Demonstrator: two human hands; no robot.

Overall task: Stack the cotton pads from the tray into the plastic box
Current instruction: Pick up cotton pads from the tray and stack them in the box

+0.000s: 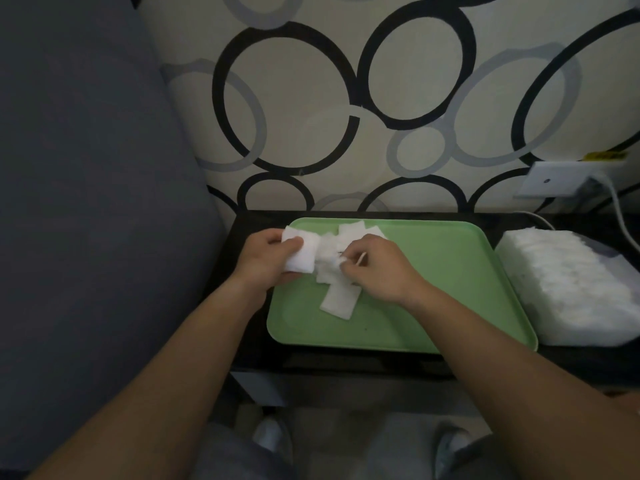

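As I watched through the head camera, I logged these items.

1. Green tray [433,306], flat on a black table [249,341].
2. Loose cotton pads [337,299], white squares lying overlapped in a heap at the tray's ten o'clock, with one pad trailing toward six.
3. Left hand [266,258], at the tray's nine o'clock edge, with its fingers and thumb curled round a small stack of pads [301,259].
4. Right hand [374,268], over the heap, with its fingertips pinching a single pad [334,263] at the top of the heap, just beside the stack.
5. Plastic box [571,289], at the tray's three o'clock, just beside its rim and packed with white pads in rows.
6. Wall socket [554,181], at the box's twelve o'clock, with a white cable [620,216] running down from it.
7. Grey sofa [86,202], at the table's nine o'clock.
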